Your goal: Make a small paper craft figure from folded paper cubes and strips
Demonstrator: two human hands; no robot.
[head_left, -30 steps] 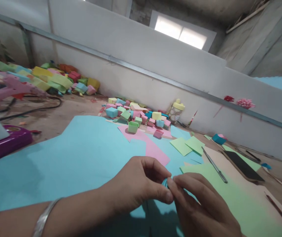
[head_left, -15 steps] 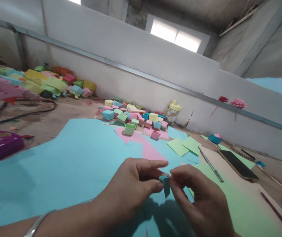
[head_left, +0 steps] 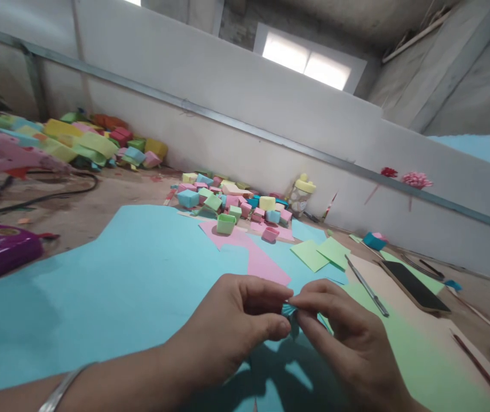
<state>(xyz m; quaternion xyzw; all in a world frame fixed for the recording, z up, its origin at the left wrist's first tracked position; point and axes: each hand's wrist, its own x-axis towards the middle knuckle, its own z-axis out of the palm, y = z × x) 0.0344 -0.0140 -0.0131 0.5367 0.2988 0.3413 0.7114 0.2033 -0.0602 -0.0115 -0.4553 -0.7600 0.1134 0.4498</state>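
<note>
My left hand and my right hand meet low in the middle of the view, fingertips pinched together on a small folded piece of blue paper. Most of that piece is hidden by my fingers. Both hands hover just above a large light blue sheet and a green sheet. A metal bangle sits on my left wrist.
A pile of small folded paper boxes lies behind a pink sheet. Larger coloured boxes sit at far left by the wall. A purple tape dispenser, a jar, a metal rod and a dark phone lie around.
The blue piece, which hung open between my fingertips half a second ago, is now squeezed tighter, and my right fingers have closed over it. The view has barely shifted.
</note>
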